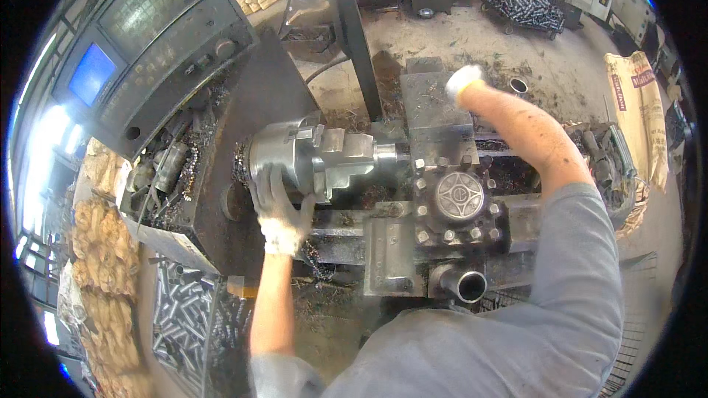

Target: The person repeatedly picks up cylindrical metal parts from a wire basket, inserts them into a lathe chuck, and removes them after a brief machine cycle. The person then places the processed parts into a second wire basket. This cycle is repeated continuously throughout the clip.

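Observation:
My left hand, in a grey and white work glove, lies against the near side of a lathe chuck, its fingers stretched along the metal. Stepped jaws stand out from the chuck's face, and a short bright metal piece sticks out of them toward the tool post. My right arm reaches across the lathe. The gloved right hand is over the far end of the cross slide; its fingers are blurred, and whatever they may touch is hidden.
A control panel with a lit blue screen stands at left. Below it, a bin holds several metal tubes. An open pipe end points toward me. A wire cart of metal parts and a paper sack stand at right.

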`<state>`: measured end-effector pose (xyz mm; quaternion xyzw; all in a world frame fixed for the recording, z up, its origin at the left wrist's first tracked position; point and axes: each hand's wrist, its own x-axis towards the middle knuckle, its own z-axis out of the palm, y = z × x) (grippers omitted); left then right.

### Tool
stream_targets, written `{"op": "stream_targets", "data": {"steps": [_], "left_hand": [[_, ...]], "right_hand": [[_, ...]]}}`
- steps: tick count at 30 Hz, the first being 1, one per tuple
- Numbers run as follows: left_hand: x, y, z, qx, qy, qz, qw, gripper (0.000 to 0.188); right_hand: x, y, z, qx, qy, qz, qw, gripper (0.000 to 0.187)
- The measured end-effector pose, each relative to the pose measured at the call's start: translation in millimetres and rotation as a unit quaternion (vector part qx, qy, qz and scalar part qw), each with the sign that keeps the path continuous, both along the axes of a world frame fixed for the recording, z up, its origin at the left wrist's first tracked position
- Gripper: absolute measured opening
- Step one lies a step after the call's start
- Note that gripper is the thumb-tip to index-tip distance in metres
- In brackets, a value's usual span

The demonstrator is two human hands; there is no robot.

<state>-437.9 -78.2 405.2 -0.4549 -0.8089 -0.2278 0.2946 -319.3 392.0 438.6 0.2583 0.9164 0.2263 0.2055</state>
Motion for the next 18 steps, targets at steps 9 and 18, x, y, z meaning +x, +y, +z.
{"op": "stream_targets", "data": {"steps": [9, 18], "left_hand": [[-46.9, 34.2, -3.6, 0.011, 0.044, -0.002, 0.999, 0.094], [-46.4, 32.2, -3.9, 0.012, 0.004, 0.008, 1.0, 0.097]], "right_hand": [[-50.1, -93.0, -17.7, -0.438, 0.134, 0.215, 0.862, 0.069], [-62.2, -92.2, -39.8, -0.607, -0.128, -0.019, 0.784, 0.051]]}}
